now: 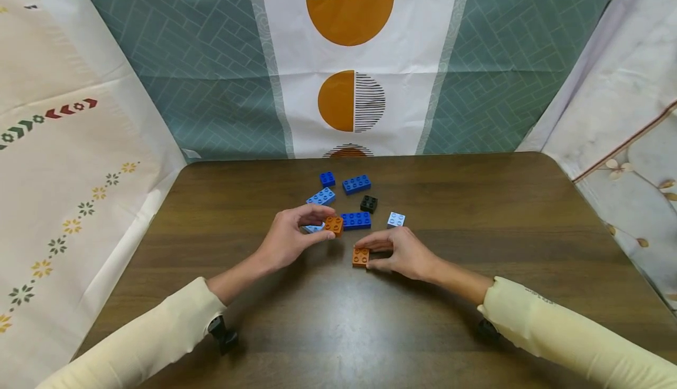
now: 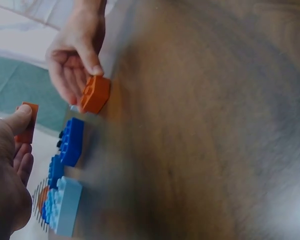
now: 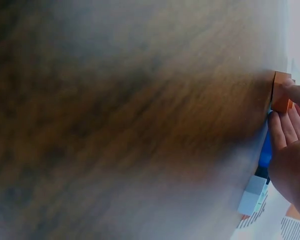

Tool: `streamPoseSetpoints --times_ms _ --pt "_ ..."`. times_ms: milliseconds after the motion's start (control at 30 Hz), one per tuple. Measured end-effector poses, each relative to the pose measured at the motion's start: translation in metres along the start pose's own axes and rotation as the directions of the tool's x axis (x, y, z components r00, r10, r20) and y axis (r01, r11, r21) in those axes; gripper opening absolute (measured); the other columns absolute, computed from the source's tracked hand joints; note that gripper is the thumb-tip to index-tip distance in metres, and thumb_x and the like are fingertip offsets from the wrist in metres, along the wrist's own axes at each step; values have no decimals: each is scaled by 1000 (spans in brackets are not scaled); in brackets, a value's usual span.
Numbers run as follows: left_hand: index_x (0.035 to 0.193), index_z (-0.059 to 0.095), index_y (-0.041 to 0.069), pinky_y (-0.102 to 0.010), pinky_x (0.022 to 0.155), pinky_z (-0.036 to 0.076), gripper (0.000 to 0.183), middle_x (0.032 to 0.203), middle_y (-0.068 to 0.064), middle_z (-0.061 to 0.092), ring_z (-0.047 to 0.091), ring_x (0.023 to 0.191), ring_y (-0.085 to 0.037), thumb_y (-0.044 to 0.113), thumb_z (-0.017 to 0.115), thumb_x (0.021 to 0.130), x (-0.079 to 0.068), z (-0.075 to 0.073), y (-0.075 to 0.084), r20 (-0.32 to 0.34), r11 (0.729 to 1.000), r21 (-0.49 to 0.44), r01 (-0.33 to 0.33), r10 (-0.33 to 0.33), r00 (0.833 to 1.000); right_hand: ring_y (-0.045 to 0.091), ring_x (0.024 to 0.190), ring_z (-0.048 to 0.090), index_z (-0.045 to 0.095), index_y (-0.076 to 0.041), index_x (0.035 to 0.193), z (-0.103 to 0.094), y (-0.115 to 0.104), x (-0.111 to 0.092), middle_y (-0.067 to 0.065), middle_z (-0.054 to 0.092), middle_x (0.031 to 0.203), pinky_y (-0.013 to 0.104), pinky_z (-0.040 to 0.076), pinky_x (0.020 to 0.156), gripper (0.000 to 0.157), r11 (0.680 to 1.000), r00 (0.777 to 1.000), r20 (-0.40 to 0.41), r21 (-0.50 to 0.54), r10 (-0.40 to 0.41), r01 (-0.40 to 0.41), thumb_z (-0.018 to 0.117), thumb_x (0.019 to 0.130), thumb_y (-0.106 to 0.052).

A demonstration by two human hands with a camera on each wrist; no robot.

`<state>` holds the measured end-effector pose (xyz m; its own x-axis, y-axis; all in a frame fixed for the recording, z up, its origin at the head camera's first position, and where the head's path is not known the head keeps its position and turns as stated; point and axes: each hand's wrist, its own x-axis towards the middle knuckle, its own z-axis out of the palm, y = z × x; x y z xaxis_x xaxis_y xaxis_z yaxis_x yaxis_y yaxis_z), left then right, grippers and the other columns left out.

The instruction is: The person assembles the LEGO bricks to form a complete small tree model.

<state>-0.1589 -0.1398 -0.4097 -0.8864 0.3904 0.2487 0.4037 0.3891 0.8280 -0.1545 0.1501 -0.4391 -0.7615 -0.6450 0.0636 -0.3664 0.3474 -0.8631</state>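
My left hand (image 1: 282,236) pinches an orange toy building brick (image 1: 334,225) between thumb and fingers; it is held up off the table, as the left wrist view shows. To its right, my right hand (image 1: 404,254) grips a second orange brick (image 1: 361,257) by its sides, close to the tabletop. Both are square with studs on top. Just beyond the hands lies a dark blue long brick (image 1: 357,220). A light blue brick (image 1: 313,228) is partly hidden behind my left hand. Near my right hand sits a pale blue square brick (image 1: 395,219).
Farther back on the wooden table (image 1: 254,183) are a black square brick (image 1: 368,203), a mid-blue long brick (image 1: 321,196), a blue long brick (image 1: 357,184) and a small dark blue brick (image 1: 327,179). A patterned cloth (image 1: 211,83) hangs behind the table's far edge.
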Motion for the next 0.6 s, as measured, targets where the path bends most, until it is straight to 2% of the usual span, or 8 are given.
streamPoseSetpoints --times_ms 333,600 --pt "123 76 13 -47 97 59 34 122 1 76 73 108 -18 15 87 91 -10 14 1 44 999 -37 26 -24 999 25 121 71 70 -1 132 1 2 1 11 74 130 34 57 100 45 995 1000 17 96 -1 -1 85 90 0" --pt "125 75 12 -44 97 60 38 124 -1 76 73 108 -19 15 88 90 -14 26 2 73 998 -65 25 -20 997 27 120 71 70 0 132 3 3 -2 14 72 132 33 58 98 46 996 1000 -11 85 -4 5 86 88 1"
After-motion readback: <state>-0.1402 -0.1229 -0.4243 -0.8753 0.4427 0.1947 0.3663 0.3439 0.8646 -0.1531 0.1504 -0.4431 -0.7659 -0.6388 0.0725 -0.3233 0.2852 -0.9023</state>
